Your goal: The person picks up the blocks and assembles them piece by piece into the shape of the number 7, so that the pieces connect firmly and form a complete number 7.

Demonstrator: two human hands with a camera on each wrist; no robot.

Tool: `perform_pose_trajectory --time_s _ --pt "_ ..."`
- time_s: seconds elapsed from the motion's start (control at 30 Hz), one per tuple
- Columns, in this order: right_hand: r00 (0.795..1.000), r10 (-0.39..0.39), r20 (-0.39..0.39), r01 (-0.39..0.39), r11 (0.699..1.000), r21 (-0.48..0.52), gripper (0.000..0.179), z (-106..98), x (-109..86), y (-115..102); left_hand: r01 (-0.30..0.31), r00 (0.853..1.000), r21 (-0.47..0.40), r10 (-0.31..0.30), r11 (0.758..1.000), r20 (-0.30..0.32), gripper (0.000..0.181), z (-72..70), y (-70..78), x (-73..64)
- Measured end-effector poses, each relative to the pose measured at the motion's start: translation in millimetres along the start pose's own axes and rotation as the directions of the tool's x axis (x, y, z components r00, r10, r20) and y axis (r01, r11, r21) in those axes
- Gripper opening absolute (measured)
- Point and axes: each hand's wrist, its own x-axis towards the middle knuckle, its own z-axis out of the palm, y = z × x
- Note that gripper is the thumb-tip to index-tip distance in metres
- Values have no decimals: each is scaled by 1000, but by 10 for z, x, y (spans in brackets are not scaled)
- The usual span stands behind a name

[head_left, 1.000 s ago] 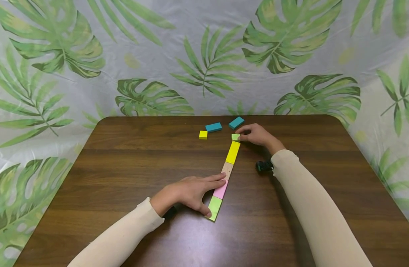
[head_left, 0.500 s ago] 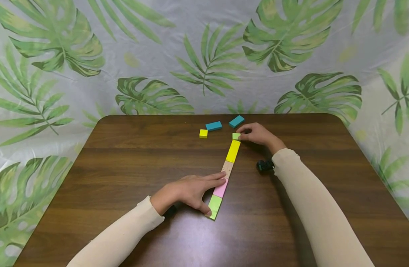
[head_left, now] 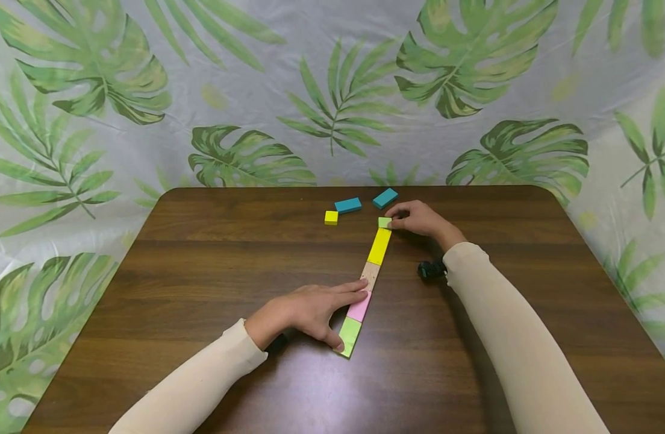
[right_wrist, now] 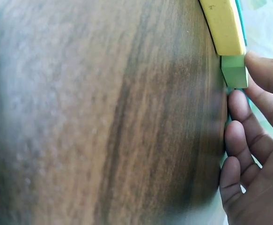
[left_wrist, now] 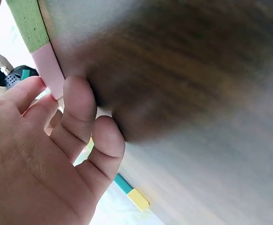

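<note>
A row of flat blocks runs across the table in the head view. From the near end come a light green block [head_left: 351,335], a pink block [head_left: 358,308], a bare wood block [head_left: 370,272], a long yellow block [head_left: 379,246] and a small green block [head_left: 384,222]. My left hand [head_left: 311,311] rests along the row's left side, thumb on the near green block and two fingertips at the wood and pink ones. At the far end my right hand [head_left: 419,218] pinches the small green block [right_wrist: 234,75] between thumb and index finger; its other fingers are bent near the tabletop.
Two blue blocks [head_left: 348,205] and a small yellow block [head_left: 330,218] lie near the table's far edge, left of and behind the row's end. A leaf-print curtain [head_left: 332,90] hangs behind the brown table [head_left: 213,259].
</note>
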Motion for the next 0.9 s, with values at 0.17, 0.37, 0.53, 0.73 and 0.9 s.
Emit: perform_pose_trajectory --time_s 0.17,0.37,0.53,0.73,0.9 --pt "999 22 25 -21 1000 -11 47 -98 67 -15 5 1000 -5 -5 1000 -5 99 -1 -8 -7" --pt "1000 28 6 -28 998 -52 54 -257 143 -57 -1 1000 -10 1 1000 -4 99 4 -12 -15" --pt "1000 27 -2 -27 992 -121 48 -325 184 -115 -1 1000 -5 1 1000 -4 99 10 -5 -17" --pt "997 -70 -34 56 951 -305 48 -298 291 -196 5 1000 -6 -5 1000 -5 99 15 -12 -23" --pt "1000 -28 -4 24 915 -402 58 -231 315 -172 0 1000 -8 0 1000 -3 99 13 -10 -18"
